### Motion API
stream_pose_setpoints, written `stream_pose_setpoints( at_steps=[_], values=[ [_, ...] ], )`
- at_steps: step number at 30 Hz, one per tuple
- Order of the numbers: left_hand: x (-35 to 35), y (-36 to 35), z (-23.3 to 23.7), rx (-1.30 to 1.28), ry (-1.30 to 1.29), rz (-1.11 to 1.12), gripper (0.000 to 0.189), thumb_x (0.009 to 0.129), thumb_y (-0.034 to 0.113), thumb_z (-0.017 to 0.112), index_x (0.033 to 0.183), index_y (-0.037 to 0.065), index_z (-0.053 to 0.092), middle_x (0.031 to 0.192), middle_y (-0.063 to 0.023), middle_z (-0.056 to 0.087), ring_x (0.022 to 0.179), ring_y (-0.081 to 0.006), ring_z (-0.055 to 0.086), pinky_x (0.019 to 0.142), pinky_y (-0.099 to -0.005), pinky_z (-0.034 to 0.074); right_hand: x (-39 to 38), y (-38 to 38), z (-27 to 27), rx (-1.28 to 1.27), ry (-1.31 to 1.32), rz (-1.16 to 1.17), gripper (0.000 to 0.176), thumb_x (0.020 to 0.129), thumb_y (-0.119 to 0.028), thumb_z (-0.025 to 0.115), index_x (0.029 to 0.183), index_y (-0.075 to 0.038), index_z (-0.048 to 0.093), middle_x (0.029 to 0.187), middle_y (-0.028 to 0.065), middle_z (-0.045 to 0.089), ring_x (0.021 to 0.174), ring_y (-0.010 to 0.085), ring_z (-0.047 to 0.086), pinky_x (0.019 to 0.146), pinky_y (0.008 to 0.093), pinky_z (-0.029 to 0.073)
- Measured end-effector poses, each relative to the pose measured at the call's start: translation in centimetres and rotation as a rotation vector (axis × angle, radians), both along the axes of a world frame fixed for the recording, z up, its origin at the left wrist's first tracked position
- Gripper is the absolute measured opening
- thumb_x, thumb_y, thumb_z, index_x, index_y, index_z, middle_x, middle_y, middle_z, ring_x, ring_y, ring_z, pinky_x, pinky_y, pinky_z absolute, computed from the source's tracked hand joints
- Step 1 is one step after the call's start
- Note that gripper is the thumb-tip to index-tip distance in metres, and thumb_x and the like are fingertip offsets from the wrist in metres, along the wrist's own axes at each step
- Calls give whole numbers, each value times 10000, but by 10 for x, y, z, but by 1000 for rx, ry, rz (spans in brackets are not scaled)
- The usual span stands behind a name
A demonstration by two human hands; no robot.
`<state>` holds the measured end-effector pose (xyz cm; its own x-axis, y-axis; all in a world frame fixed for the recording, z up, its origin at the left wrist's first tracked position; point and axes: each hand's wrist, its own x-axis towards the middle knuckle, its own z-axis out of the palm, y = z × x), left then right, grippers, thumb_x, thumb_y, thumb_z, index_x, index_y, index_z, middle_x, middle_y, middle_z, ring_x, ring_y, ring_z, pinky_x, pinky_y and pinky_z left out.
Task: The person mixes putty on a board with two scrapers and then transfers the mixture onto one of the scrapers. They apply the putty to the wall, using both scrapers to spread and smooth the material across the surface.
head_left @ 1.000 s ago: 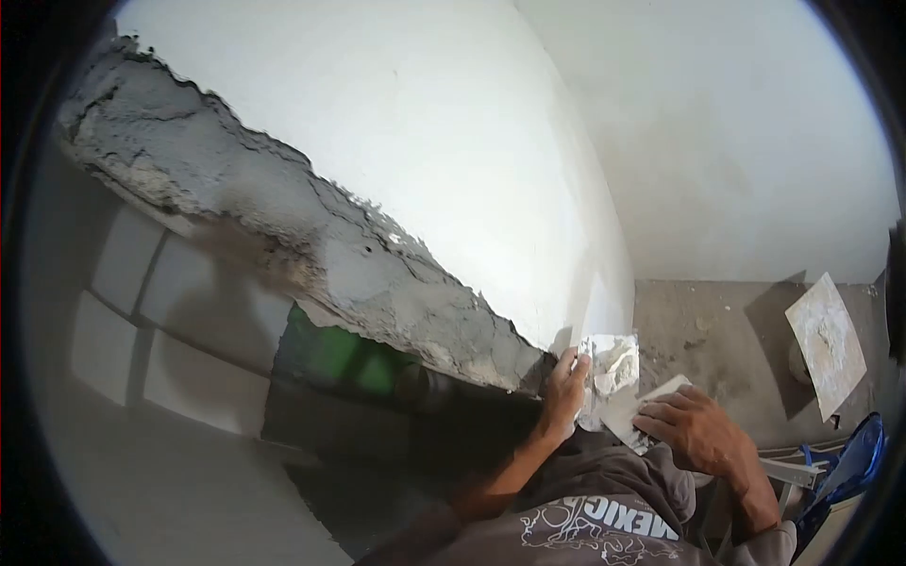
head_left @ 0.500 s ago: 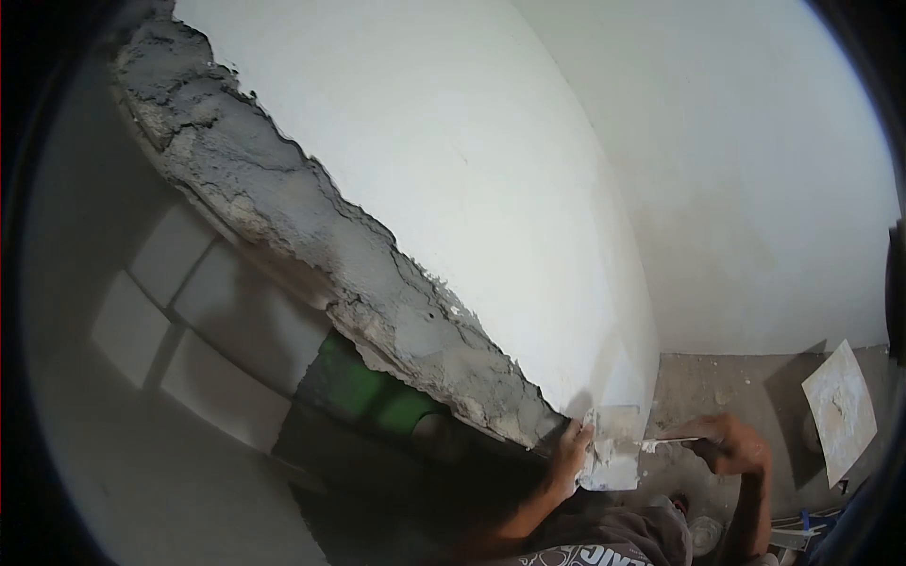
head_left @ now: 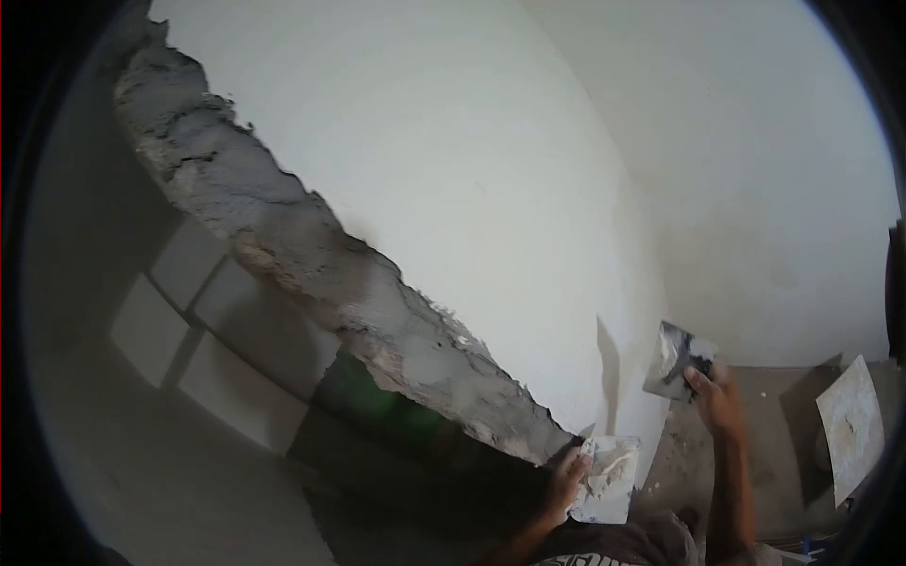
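At the bottom, my left hand (head_left: 568,479) grips the edge of a pale square plate (head_left: 607,481) smeared with plaster. Up and to the right, my right hand (head_left: 719,398) is closed on a flat metal trowel (head_left: 678,362), whose face has dark and white smears. The trowel is raised beside the white wall (head_left: 453,179) and apart from the plate; whether it touches the wall cannot be told. A rough grey mortar band (head_left: 311,245) runs diagonally along the wall's broken edge, down to near my left hand.
Pale tiles (head_left: 231,377) and a green patch (head_left: 382,396) lie below the grey band. A plaster-stained board (head_left: 851,429) stands at the right, above brown floor (head_left: 769,406). Bluish items show at the bottom right.
My right hand has risen with the trowel, which was edge-on near the plate and now shows its broad face. The plate sits slightly lower, with its smear spread differently. The view has shifted a little.
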<state>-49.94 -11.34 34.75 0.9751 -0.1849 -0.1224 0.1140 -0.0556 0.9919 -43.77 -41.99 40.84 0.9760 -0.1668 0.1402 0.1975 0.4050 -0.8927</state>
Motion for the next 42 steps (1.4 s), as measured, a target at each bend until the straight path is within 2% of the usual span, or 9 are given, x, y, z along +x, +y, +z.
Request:
stream_pose_setpoints(
  at_steps=[8, 11, 15, 17, 22, 29, 35, 38, 42],
  values=[
    [-18, -7, 12, -155, 117, 168, 299, 1004, 251, 558, 1193, 20, 579, 1043, -10, 596, 952, -75, 518, 863, -251, 429, 53, 7, -50, 580, 118, 54, 311, 911, 37, 575, 1215, 49, 516, 1082, 100, 605, 951, 199, 612, 827, 332, 520],
    [-23, -7, 25, -19, 19, 134, 276, 1020, 208, 513, 1194, 1, 573, 1040, -25, 606, 944, -81, 525, 850, -244, 431, 61, 20, -46, 515, 150, 14, 253, 914, 16, 569, 1163, 54, 545, 1023, 71, 595, 902, 163, 582, 799, 299, 489],
    [-23, 1, 17, -3, 62, 127, 253, 1022, 187, 488, 1175, 2, 567, 1030, -31, 605, 932, -86, 524, 850, -251, 432, 91, 27, -69, -181, 160, -150, 255, 931, -116, 597, 1129, 44, 615, 887, 70, 642, 841, 138, 546, 791, 288, 459],
    [-21, -6, 26, 34, 55, 138, 252, 1021, 186, 487, 1170, -1, 564, 1031, -33, 600, 924, -88, 519, 846, -249, 429, 104, 33, -59, -401, 109, -257, 280, 939, -140, 587, 1160, 30, 612, 910, 127, 675, 842, 172, 574, 799, 328, 471],
    [-19, 0, 23, 24, 135, 126, 258, 1015, 185, 484, 1166, -10, 558, 1029, -38, 595, 915, -88, 513, 843, -252, 429, 147, 49, -87, -494, 133, -299, 314, 932, -127, 561, 1193, 44, 595, 966, 216, 684, 857, 267, 617, 840, 353, 475],
    [-16, -2, 25, 40, 197, 101, 259, 1017, 200, 483, 1144, -11, 560, 986, -33, 590, 896, -85, 512, 818, -253, 432, 153, 70, -122, -439, 255, -309, 351, 947, -153, 545, 1225, 60, 580, 1015, 213, 682, 916, 258, 623, 855, 361, 473],
    [-13, -3, 25, 27, 245, 91, 280, 1018, 219, 480, 1162, -8, 558, 1013, -44, 595, 920, -95, 522, 836, -260, 436, 164, 88, -123, -458, 313, -185, 365, 907, -155, 547, 1193, 69, 584, 983, 237, 658, 908, 259, 622, 833, 366, 476],
    [-14, 9, 20, 103, 257, 24, 290, 1019, 221, 476, 1177, -9, 554, 1051, -58, 602, 953, -104, 531, 861, -267, 436, 156, 86, -101, -515, 363, -65, 410, 864, -78, 456, 1235, 12, 604, 967, 247, 673, 904, 322, 657, 832, 366, 498],
    [-13, 7, 11, 16, 315, 30, 284, 1023, 217, 470, 1178, -6, 552, 1058, -67, 609, 966, -111, 540, 868, -273, 439, 135, 109, -94, -576, 230, -181, 310, 884, -101, 545, 1155, 36, 610, 1047, 245, 658, 940, 317, 651, 818, 370, 488]
  ],
)
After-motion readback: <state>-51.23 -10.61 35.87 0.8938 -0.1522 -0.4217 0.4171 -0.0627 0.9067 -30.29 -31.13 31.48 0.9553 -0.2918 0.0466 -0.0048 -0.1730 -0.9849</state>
